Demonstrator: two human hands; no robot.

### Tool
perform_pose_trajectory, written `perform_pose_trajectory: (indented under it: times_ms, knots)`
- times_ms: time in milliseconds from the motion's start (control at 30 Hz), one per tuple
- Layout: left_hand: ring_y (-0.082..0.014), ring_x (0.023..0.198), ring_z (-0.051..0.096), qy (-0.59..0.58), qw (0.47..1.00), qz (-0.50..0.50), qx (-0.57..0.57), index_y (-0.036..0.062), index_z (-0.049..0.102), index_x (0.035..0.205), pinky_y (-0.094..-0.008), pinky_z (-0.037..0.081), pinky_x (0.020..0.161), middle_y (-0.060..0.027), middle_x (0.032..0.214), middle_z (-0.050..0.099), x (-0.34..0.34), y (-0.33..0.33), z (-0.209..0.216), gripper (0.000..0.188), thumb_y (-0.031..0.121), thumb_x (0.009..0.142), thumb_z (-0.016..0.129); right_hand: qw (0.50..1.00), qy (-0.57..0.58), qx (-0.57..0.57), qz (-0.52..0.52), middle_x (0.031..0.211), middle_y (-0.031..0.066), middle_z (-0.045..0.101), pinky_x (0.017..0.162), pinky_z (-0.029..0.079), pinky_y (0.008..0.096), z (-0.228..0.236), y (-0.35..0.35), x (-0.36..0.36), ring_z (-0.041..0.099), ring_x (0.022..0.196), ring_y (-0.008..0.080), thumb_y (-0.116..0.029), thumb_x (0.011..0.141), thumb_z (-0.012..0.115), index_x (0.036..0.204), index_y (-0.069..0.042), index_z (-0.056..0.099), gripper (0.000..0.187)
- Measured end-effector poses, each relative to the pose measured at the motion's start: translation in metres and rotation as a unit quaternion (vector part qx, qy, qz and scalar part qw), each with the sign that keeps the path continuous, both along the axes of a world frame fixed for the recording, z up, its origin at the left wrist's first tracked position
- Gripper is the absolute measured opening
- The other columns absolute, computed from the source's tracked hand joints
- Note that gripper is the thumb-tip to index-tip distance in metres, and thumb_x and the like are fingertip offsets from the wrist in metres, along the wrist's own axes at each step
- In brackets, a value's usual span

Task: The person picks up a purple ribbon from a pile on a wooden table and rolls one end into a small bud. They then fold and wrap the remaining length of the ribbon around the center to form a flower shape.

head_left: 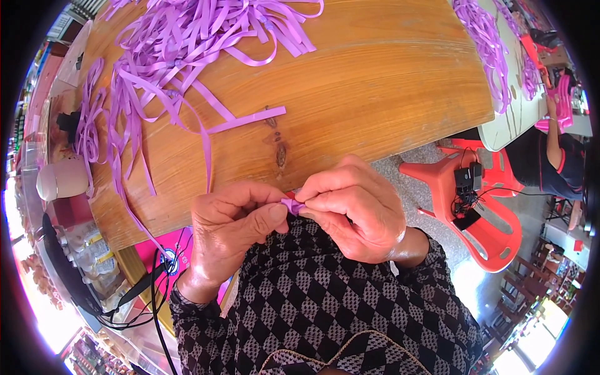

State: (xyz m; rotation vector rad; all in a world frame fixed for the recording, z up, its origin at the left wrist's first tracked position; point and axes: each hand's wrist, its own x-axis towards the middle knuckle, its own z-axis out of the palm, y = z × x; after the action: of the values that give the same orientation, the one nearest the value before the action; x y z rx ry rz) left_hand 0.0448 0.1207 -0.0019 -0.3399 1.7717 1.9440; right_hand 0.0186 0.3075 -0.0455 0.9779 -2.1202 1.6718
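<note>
A small folded bit of purple satin ribbon [292, 205] sits between my two hands, just off the near edge of the wooden table. My left hand [234, 225] pinches its left side between thumb and forefinger. From the other side, my right hand [359, 209] grips it with thumb and fingertips. Fingers cover most of the piece, so its exact shape is hidden. A big tangled heap of purple ribbons [194, 40] covers the far left of the table, with loose strands trailing toward me.
The wooden table [375, 81] spreads before me. More purple ribbons [484, 47] hang over its right end beside a white table [515, 119]. A red plastic chair [500, 240] bears black devices and cables [465, 194]. Another person [553, 156] is at the far right. Black cables [156, 306] run at my left.
</note>
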Motion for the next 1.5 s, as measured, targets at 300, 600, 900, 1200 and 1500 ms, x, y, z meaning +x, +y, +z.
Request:
perform_pose_trajectory:
  times_ms: [300,600,900,1200,1500]
  knots:
    - [-0.0047,0.059,0.051,0.025,0.999,0.034,0.006,-0.0040,0.064,0.091,-0.0168,0.040,0.052,-0.0026,0.073,0.062,0.006,0.011,-0.009,0.014,0.007,0.083,0.064,1.000,0.017,0.001,-0.002,0.092,0.0113,0.063,0.053,0.042,0.0290,-0.003,-0.003,0.003,0.055,0.064,0.0208,-0.001,0.061,0.076,0.083,-0.003,0.057,0.029]
    - [-0.0058,0.058,0.051,-0.002,0.995,0.070,0.073,-0.0035,0.063,0.088,-0.0174,0.039,0.051,-0.0021,0.070,0.060,0.009,0.010,-0.016,0.011,0.006,0.084,0.062,0.999,0.023,0.021,-0.026,0.092,0.0117,0.063,0.055,0.044,0.0297,-0.002,0.000,0.002,0.056,0.066,0.0228,-0.002,0.061,0.077,0.083,-0.002,0.058,0.029]
    - [-0.0053,0.056,0.050,0.011,0.992,0.104,0.075,-0.0037,0.061,0.089,-0.0170,0.039,0.051,-0.0025,0.071,0.060,0.009,0.019,-0.016,0.013,0.007,0.084,0.063,0.999,0.037,0.012,-0.028,0.091,0.0124,0.063,0.054,0.044,0.0304,-0.005,-0.005,0.003,0.057,0.065,0.0232,-0.002,0.060,0.077,0.083,-0.001,0.058,0.030]
    - [-0.0018,0.050,0.042,-0.046,0.994,0.086,0.051,-0.0036,0.061,0.089,-0.0168,0.030,0.044,-0.0004,0.066,0.057,0.008,0.014,-0.015,0.012,0.008,0.085,0.061,0.999,-0.024,0.003,-0.027,0.085,0.0129,0.063,0.052,0.043,0.0295,-0.004,-0.001,-0.001,0.057,0.063,0.0222,-0.004,0.067,0.073,0.081,0.001,0.060,0.020]
    - [-0.0020,0.047,0.037,-0.049,0.992,0.097,0.063,-0.0039,0.062,0.084,-0.0171,0.025,0.041,0.0020,0.061,0.052,0.009,0.021,-0.016,0.014,0.010,0.084,0.064,0.999,-0.006,-0.009,-0.038,0.083,0.0133,0.063,0.052,0.043,0.0287,-0.007,-0.006,0.000,0.056,0.062,0.0218,-0.003,0.069,0.072,0.081,0.003,0.061,0.018]
